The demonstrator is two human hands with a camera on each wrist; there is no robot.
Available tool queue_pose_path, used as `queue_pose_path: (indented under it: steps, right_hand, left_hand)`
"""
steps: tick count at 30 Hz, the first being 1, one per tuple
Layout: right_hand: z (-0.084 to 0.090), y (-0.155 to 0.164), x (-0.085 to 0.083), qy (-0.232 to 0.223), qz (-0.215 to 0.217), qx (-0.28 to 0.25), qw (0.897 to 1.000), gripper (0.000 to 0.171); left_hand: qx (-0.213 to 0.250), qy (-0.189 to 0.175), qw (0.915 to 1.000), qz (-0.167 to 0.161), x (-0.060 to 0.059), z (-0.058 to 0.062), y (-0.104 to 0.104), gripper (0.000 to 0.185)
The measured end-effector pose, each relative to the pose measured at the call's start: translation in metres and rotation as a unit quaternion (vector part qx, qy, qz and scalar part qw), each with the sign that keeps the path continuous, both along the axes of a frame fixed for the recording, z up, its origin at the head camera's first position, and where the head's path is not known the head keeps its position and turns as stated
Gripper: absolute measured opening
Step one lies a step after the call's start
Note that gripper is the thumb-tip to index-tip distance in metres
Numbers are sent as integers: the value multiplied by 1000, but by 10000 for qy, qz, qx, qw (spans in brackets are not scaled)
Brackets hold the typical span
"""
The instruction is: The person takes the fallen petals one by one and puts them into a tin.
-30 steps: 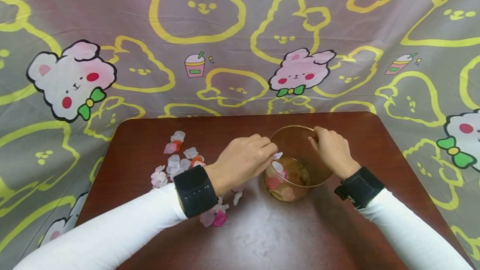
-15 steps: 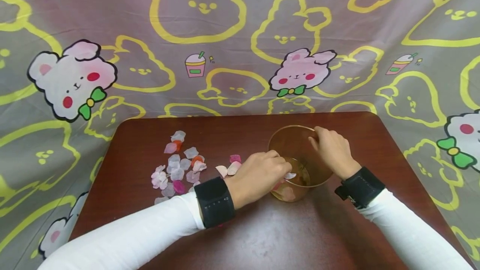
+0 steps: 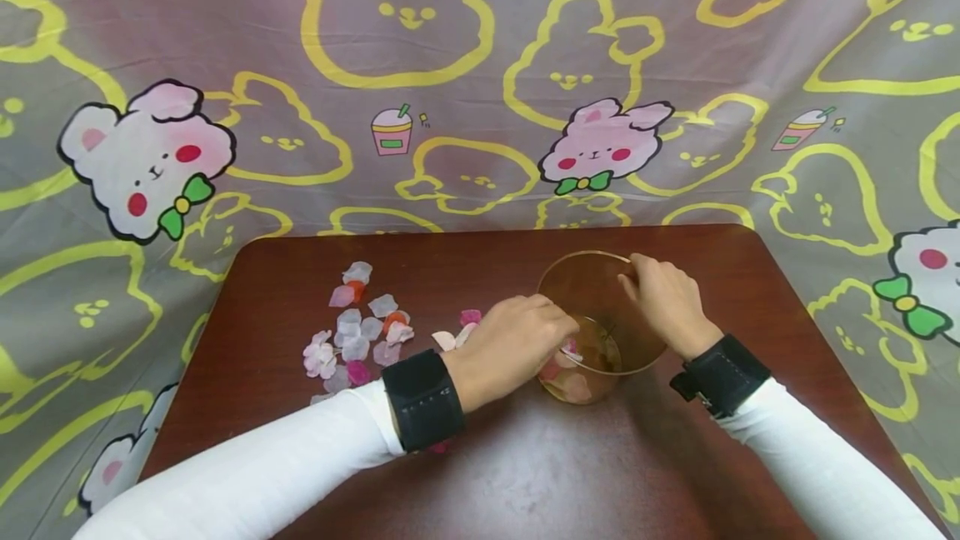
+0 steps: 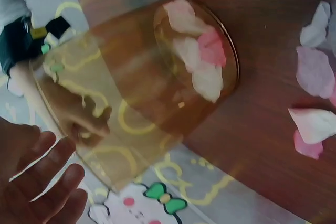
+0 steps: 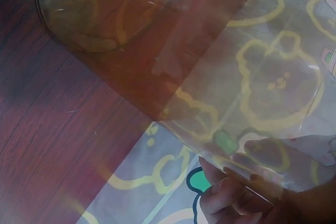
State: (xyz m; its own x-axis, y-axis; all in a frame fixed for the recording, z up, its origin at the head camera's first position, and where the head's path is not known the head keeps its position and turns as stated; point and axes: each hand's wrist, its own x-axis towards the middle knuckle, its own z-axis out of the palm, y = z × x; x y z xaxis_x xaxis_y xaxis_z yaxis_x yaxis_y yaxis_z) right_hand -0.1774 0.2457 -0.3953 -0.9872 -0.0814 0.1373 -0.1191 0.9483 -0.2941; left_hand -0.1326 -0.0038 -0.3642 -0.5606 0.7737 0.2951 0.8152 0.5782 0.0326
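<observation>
A see-through amber cylindrical container [image 3: 637,340] stands on the table, its round mouth facing up. Several pink and white petals [image 4: 202,51] lie at its bottom. My right hand [image 3: 663,298] grips the far right of the rim; in the right wrist view its fingers [image 5: 226,195] curl over the edge. Over the rim's left side is my left hand [image 3: 521,344]. In the left wrist view its fingers [image 4: 63,177] are loosely bent and spread, and no petal shows between them. Left of the container, loose white, pink and orange petals [image 3: 352,327] are scattered, partly hidden by my left forearm.
The brown table [image 3: 585,473] has rounded far corners. A grey cloth [image 3: 465,48] with yellow bear outlines and rabbit faces hangs behind and beside it. Black bands [image 3: 423,398] wrap both wrists.
My left hand moved right and down to the container's mouth, then slightly back left. A white petal at its fingertips has been let go into the container. The right hand kept its grip.
</observation>
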Motion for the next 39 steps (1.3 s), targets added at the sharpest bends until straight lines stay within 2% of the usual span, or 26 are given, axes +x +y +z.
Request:
queue_pose_path:
  steps: [4, 8, 13, 16, 21, 26, 34, 39]
  right_hand:
    - [0, 0, -1, 5, -7, 5, 10000, 17]
    - [0, 0, 0, -10, 11, 0, 10000, 17]
    - [1, -2, 0, -27, 13, -12, 10000, 17]
    - [1, -3, 0, -15, -1, 10, 10000, 17]
    - [1, -3, 1, -19, -19, 62, 10000, 19]
    - [0, -2, 0, 10, -48, 88, 9999, 19]
    - [-1, -2, 0, 15, -66, 62, 10000, 18]
    - [-1, -2, 0, 8, -77, 56, 10000, 19]
  left_hand:
    - [529, -43, 9982, 281, -9, 4, -13, 14]
    - [874, -199, 9935, 705, -22, 7, -35, 17]
    - [1058, -828, 9801, 1463, -37, 7, -70, 19]
    - [1049, -1157, 9713, 1797, -42, 5, -94, 21]
    - [898, -1520, 9621, 2078, -45, -7, -134, 24]
    - [657, -1701, 9521, 2456, -45, -20, -169, 25]
    - [821, -1943, 9320, 2948, -43, -46, -217, 24]
    - [610, -2163, 9200, 3212, -43, -64, -242, 28]
